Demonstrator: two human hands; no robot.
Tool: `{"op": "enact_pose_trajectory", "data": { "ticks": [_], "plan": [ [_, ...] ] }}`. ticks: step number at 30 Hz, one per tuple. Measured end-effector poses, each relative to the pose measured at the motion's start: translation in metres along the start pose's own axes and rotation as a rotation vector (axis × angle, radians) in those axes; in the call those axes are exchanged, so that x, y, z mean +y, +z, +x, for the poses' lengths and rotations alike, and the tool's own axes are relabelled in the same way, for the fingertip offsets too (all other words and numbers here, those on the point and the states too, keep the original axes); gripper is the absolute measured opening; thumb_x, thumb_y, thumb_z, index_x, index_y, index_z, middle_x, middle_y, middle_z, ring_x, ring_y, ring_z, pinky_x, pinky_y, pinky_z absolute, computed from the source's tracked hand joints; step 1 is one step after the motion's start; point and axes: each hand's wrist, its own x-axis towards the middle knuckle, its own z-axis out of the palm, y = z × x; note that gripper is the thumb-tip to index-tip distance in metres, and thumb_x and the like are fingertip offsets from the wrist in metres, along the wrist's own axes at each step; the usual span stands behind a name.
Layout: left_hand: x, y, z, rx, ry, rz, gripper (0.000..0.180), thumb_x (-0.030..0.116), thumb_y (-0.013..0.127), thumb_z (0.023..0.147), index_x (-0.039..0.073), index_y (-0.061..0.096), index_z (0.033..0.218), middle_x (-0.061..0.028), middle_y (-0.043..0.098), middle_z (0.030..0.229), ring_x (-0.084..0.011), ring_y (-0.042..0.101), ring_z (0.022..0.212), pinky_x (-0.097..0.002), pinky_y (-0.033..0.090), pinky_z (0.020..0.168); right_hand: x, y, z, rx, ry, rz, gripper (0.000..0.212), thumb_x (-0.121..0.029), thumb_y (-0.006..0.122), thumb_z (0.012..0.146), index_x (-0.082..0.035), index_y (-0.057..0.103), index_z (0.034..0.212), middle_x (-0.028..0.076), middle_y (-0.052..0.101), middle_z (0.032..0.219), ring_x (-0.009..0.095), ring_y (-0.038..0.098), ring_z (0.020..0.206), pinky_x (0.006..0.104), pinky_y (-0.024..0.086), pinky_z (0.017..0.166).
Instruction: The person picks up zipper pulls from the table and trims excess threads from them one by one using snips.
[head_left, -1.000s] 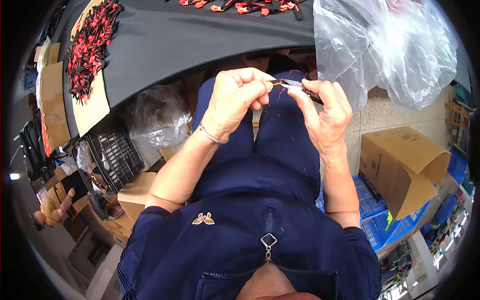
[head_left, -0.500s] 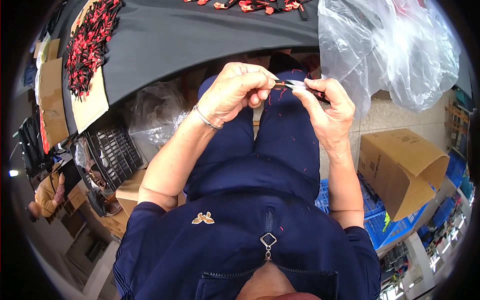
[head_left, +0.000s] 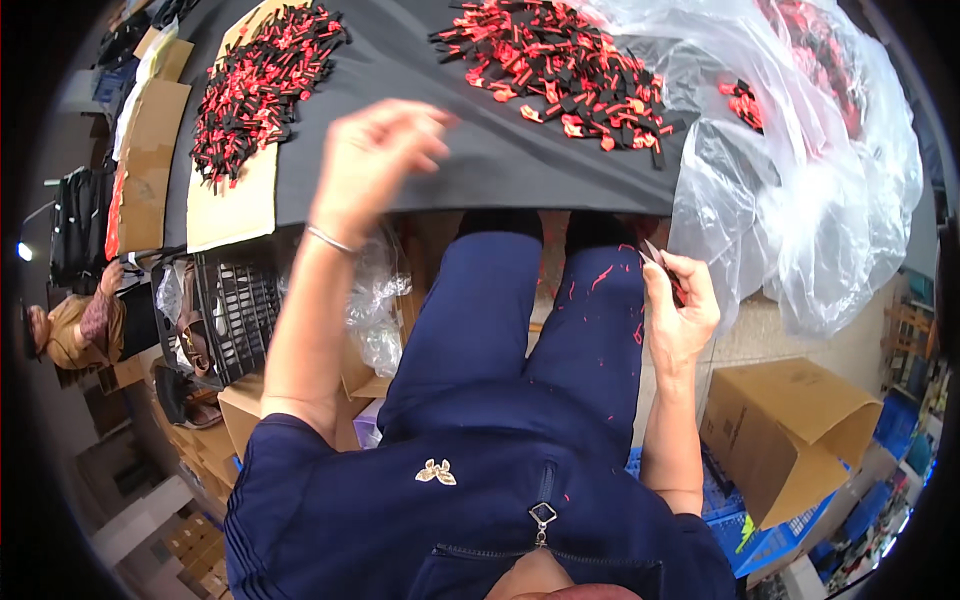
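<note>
My right hand (head_left: 680,305) is closed around a pair of small thread snips (head_left: 652,256), their pointed silver blades sticking out past the fingertips beside my right knee. Over the near part of the black-covered table (head_left: 400,60), my left hand (head_left: 385,150) is smeared by motion, so whether its fingers hold anything is unclear. It hovers between two heaps of short black strips with red ends. One heap (head_left: 262,95) lies on a cardboard sheet (head_left: 232,210) at the left; the other, larger heap (head_left: 560,75) spreads over the table ahead of me.
Clear plastic bags (head_left: 790,200) drape over the table's right side, with more red-black pieces inside. An open carton (head_left: 780,430) sits on a blue crate at the right. A black crate (head_left: 240,305) stands at the left. Red thread scraps (head_left: 602,277) dot my trousers.
My hands have come apart. The left has moved forward and left over the table; the right has lowered towards my knee with the snips. The view takes in more of the table.
</note>
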Motion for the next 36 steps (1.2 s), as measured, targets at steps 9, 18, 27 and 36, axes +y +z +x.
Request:
{"op": "enact_pose_trajectory", "data": {
  "ticks": [9, 18, 27, 36],
  "plan": [
    [-0.027, -0.058, 0.056, 0.413, 0.422, 0.333, 0.023, 0.011, 0.063, 0.082, 0.007, 0.066, 0.104, -0.0083, 0.066, 0.101, -0.0149, 0.063, 0.092, -0.0276, 0.048, 0.082, -0.001, 0.012, 0.002, 0.067, 0.094, 0.046, 0.016, -0.003, 0.067, 0.082, 0.002, 0.059, 0.094, 0.005, 0.064, 0.086, 0.007, 0.058, 0.076, 0.0191, 0.047, 0.069],
    [-0.040, 0.052, 0.072, 0.247, 0.620, 0.727, 0.014, 0.013, 0.072, 0.071, 0.008, 0.068, 0.083, -0.0063, 0.063, 0.079, -0.0241, 0.059, 0.078, -0.0339, 0.048, 0.072, -0.002, 0.019, 0.007, 0.019, 0.061, 0.024, 0.016, -0.003, 0.067, 0.082, 0.001, 0.058, 0.095, 0.004, 0.064, 0.084, 0.005, 0.057, 0.073, 0.0183, 0.046, 0.067],
    [-0.033, 0.058, 0.065, 0.360, 0.725, 0.655, 0.011, 0.005, 0.067, 0.073, 0.005, 0.063, 0.083, -0.0064, 0.065, 0.085, -0.0171, 0.062, 0.078, -0.0284, 0.050, 0.069, 0.004, 0.015, 0.004, 0.038, 0.050, 0.086, 0.017, -0.004, 0.068, 0.082, 0.001, 0.058, 0.095, 0.004, 0.064, 0.083, 0.005, 0.056, 0.072, 0.0177, 0.046, 0.066],
    [0.008, 0.072, -0.008, -0.173, -0.115, -0.217, 0.016, 0.007, 0.061, 0.080, -0.002, 0.063, 0.093, -0.0048, 0.064, 0.077, -0.0067, 0.057, 0.067, -0.0198, 0.046, 0.066, -0.023, 0.027, 0.011, 0.082, -0.183, 0.076, 0.020, -0.002, 0.072, 0.077, 0.002, 0.060, 0.093, 0.004, 0.063, 0.080, 0.006, 0.057, 0.071, 0.0195, 0.047, 0.064]
  ]
}}
